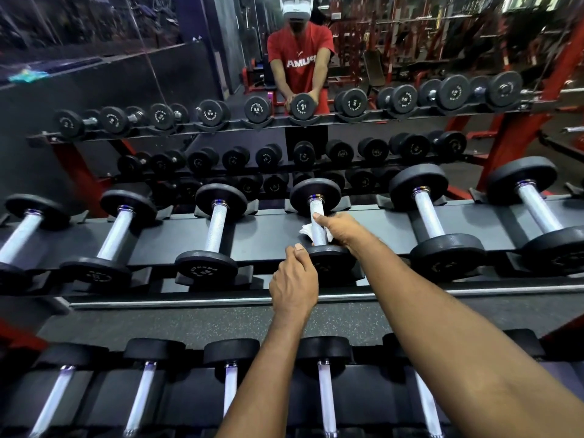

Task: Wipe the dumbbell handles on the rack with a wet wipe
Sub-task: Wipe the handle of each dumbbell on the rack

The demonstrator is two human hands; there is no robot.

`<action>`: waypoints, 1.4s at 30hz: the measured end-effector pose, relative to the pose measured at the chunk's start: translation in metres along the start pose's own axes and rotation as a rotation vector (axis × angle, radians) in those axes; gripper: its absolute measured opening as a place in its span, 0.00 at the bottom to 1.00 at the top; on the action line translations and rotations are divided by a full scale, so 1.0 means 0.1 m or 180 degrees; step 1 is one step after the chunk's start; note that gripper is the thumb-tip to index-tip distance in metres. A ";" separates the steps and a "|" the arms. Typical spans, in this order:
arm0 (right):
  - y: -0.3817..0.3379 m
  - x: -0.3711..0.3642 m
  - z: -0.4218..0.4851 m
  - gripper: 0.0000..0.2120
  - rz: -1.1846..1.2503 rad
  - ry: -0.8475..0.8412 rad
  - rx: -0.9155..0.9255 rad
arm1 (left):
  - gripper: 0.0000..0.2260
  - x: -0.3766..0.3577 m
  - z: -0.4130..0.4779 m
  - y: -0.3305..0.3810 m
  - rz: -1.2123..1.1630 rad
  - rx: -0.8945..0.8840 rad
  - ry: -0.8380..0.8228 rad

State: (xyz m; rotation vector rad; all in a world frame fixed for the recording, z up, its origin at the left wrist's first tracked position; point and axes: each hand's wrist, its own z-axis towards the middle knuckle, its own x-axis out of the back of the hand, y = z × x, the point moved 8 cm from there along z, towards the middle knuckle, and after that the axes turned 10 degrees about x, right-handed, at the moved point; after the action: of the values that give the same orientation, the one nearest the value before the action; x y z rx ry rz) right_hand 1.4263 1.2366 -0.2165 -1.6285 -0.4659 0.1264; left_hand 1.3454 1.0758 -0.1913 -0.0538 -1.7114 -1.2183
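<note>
Dumbbell handle (315, 207), silver and knurled, sits just right of the frame's centre on the upper shelf (268, 229) of the rack. It belongs to the fourth of six dumbbells lying there side by side. Its long axis runs almost straight up the picture, away from the viewer, from the near head (331, 263) to the far head (316, 192), and it leans very slightly left at the top. The five neighbours lie the same way and fan outward toward the frame's edges (the wide lens bends them).

One wet wipe (306, 230), white and crumpled, is wrapped around the lower half of the handle and shows on both sides of it. The right hand (343, 230) comes in from the lower right and clasps wipe and handle together, with the thumb lying across the bar. The left hand (294, 286), just below and to the left, grips the rim of the near head with the thumb on top. The two hands are close together but not touching.

Along the bottom of the frame, a lower shelf (189, 406) shows five more silver handles, partly crossed by the two forearms. Across the upper half, a mirror (347, 134) repeats the rack and shows a person in a red shirt with both hands on one dumbbell.
</note>
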 end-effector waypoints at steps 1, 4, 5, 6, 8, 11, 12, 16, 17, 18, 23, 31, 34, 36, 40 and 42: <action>-0.04 0.08 -0.01 0.17 -0.0350 0.0199 0.0126 | 0.19 0.00 0.00 0.01 0.0004 -0.0011 0.0004; -0.29 0.21 -0.09 0.11 -0.1138 0.0598 0.0858 | 0.19 0.01 -0.01 0.01 0.0006 -0.0031 0.0030; -0.37 0.19 -0.13 0.10 -0.1370 0.0602 0.1054 | 0.19 0.01 -0.01 0.01 0.0011 -0.0032 0.0038; -0.42 0.17 -0.14 0.10 -0.1598 0.0596 0.1214 | 0.19 0.01 -0.02 0.01 0.0013 -0.0030 0.0030; -0.48 0.11 -0.16 0.12 -0.2103 0.0577 0.1362 | 0.19 0.01 -0.01 0.01 0.0006 -0.0033 -0.0003; -0.53 0.10 -0.19 0.16 -0.2569 0.0605 0.1409 | 0.19 0.00 0.00 0.00 0.0039 -0.0031 0.0008; -0.56 0.09 -0.21 0.16 -0.2592 0.0614 0.1513 | 0.19 0.00 0.00 0.00 0.0049 -0.0027 0.0014; -0.62 0.03 -0.22 0.15 -0.2899 0.0534 0.1689 | 0.19 0.00 0.00 -0.01 0.0046 -0.0019 0.0026; -0.64 0.01 -0.23 0.16 -0.3067 0.0488 0.1713 | 0.19 0.00 0.00 -0.01 0.0050 -0.0017 0.0032; -0.67 -0.02 -0.24 0.16 -0.3251 0.0425 0.1767 | 0.19 0.00 0.01 -0.01 0.0053 -0.0013 0.0039; -0.77 -0.18 -0.28 0.20 -0.4168 0.0166 0.2130 | 0.19 0.01 0.01 0.00 0.0087 0.0017 0.0064; -0.73 -0.05 -0.31 0.23 -0.4082 0.0412 0.1709 | 0.19 0.01 0.00 0.00 0.0128 -0.0036 0.0058; -0.78 -0.15 -0.31 0.23 -0.4309 0.0261 0.1946 | 0.19 0.01 0.00 0.00 0.0168 -0.0036 0.0053; -0.80 -0.20 -0.31 0.23 -0.4441 0.0195 0.2059 | 0.19 0.01 0.00 0.00 0.0158 -0.0027 0.0048; -0.77 -0.08 -0.32 0.22 -0.4168 0.0430 0.1799 | 0.19 0.01 0.00 0.00 0.0153 -0.0031 0.0057; -0.74 -0.03 -0.33 0.23 -0.4072 0.0475 0.1690 | 0.19 0.01 0.00 0.00 0.0151 -0.0032 0.0059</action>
State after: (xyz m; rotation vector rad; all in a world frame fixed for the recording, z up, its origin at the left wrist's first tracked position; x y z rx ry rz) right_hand 1.4182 1.2081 -0.1410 -0.6016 -1.1518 -0.7607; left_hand 1.3451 1.0753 -0.1909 -0.0883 -1.6790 -1.1889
